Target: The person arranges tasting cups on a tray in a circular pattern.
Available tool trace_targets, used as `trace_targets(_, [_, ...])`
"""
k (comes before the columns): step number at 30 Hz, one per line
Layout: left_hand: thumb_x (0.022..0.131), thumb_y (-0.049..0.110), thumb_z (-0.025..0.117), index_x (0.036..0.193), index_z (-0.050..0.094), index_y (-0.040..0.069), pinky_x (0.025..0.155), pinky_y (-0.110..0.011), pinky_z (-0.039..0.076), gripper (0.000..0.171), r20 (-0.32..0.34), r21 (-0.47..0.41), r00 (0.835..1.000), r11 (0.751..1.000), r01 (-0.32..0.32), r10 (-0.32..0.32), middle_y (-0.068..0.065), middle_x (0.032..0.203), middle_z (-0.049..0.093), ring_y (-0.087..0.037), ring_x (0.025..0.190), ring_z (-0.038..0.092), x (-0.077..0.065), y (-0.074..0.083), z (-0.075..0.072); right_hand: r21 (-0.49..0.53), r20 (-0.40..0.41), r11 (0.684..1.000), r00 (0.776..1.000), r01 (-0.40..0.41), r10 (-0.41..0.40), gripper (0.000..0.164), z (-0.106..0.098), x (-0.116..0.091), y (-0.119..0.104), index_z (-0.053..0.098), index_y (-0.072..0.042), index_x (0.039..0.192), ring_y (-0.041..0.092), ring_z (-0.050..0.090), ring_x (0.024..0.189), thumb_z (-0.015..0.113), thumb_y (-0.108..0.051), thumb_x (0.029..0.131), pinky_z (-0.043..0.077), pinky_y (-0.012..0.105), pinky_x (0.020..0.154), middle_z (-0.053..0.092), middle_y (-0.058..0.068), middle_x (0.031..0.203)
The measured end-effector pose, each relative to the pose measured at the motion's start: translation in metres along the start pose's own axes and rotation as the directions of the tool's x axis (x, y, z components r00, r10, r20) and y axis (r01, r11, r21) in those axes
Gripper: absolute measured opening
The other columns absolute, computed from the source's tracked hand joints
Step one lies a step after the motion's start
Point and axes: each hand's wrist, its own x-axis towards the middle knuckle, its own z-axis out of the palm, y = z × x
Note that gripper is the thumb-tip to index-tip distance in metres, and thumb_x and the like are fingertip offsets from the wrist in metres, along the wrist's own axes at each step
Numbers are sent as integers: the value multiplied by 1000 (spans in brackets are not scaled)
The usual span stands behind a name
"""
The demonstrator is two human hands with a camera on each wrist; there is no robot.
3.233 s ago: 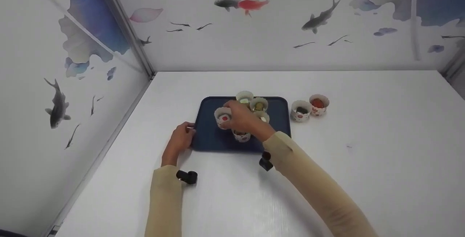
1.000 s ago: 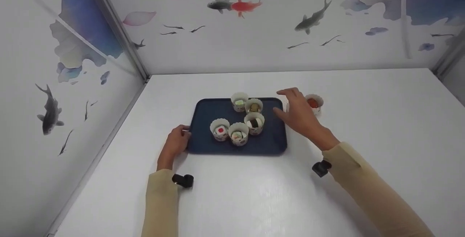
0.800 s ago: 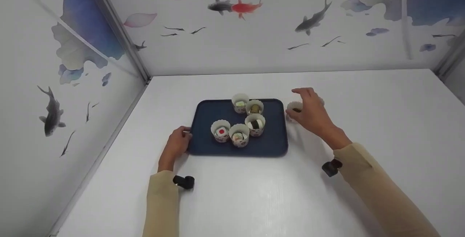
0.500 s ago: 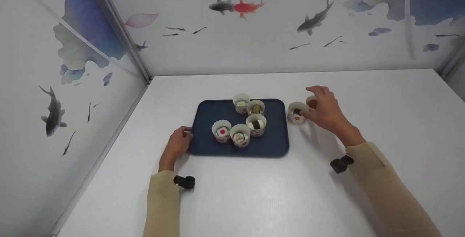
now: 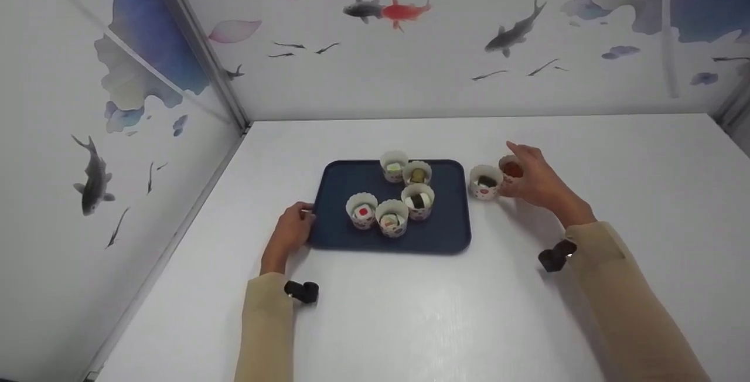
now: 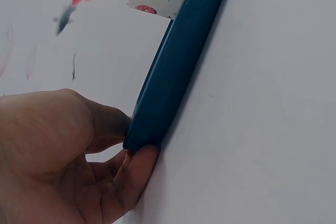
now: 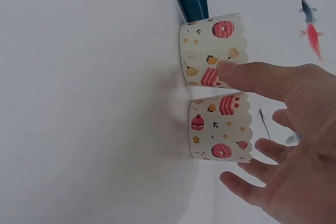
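Observation:
My left hand pinches the left edge of a dark blue tray between thumb and fingers, as the left wrist view shows at close range. To the right of the tray, two scalloped paper baking cups stand side by side on the table. The nearer baking cup contains a dark-topped sushi-like piece; the farther baking cup has a red one. My right hand is spread around the farther cup. In the right wrist view, its thumb overlaps the rim of the nearer cup, with the other fingers beyond the farther cup.
Several matching baking cups with sushi-like pieces stand on the tray, among them a cup with a red-dotted white piece at the left. White panels painted with fish border the table at the back and left.
My right hand has put the cup with the red-dotted piece down on the tray, then moved right past the dark-topped cup to the red one. My left hand stays at the tray's edge.

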Motion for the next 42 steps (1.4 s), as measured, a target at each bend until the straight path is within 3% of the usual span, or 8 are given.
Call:
trace_targets(9, [106, 14, 41, 145, 46, 0, 100, -46, 48, 41, 2, 16, 1000, 1000, -1, 1, -23, 133, 59, -33, 118, 60, 2, 0, 0, 54, 37, 993, 994, -101, 99, 97, 4, 5, 6, 3, -11, 162, 51, 26, 143, 68, -8, 91, 25, 63, 118, 3, 34, 161])
trace_targets(12, [106, 14, 42, 144, 47, 0, 101, -46, 48, 41, -14, 21, 1000, 1000, -8, 9, -23, 132, 59, -33, 118, 60, 2, 0, -2, 38, -1, 996, 997, -83, 83, 79, 6, 7, 6, 22, -8, 159, 50, 28, 142, 66, -6, 93, 26, 63, 118, 9, 33, 161])
trace_targets(16, [106, 14, 41, 144, 47, 0, 102, -47, 47, 41, -15, 19, 1000, 1000, -5, 5, -24, 133, 59, -34, 120, 60, 1, -2, -1, -13, -56, 999, 997, -44, 43, 51, 9, 8, 9, 52, -5, 143, 48, 27, 143, 64, -6, 94, 28, 61, 118, 17, 28, 163])
trace_targets(19, [106, 14, 41, 144, 47, -1, 103, -48, 47, 41, -7, 17, 1000, 1000, 0, 0, -24, 133, 59, -34, 120, 60, 0, -4, 0, -40, -88, 999, 996, -32, 28, 44, 11, 8, 12, 58, -6, 137, 48, 27, 143, 64, -8, 94, 29, 60, 117, 22, 26, 162])
trace_targets(27, [106, 15, 41, 144, 46, 0, 102, -47, 47, 41, -6, 0, 1000, 1000, 3, -3, -23, 133, 59, -33, 120, 60, 2, -2, 0, -50, -157, 998, 987, -31, 22, 48, 4, 7, 9, 54, -1, 139, 50, 32, 138, 64, -12, 94, 32, 61, 115, 27, 31, 157])
trace_targets(34, [106, 13, 41, 144, 47, 1, 80, -35, 53, 40, -1, 4, 1000, 1000, 9, -9, -21, 126, 61, -27, 105, 62, 2, -1, 1, 20, -188, 999, 981, -35, 38, 75, -2, 1, -3, 26, 9, 152, 50, 41, 130, 65, -13, 92, 37, 60, 111, 30, 38, 147])
trace_targets(42, [106, 13, 42, 145, 47, 1, 79, -33, 53, 41, -5, -8, 1000, 1000, -11, 10, -22, 127, 61, -27, 104, 63, 1, -1, 1, 1, -187, 1000, 982, -14, 14, 70, -6, 0, -21, 31, 9, 150, 48, 42, 128, 65, -9, 92, 41, 58, 110, 32, 36, 145])
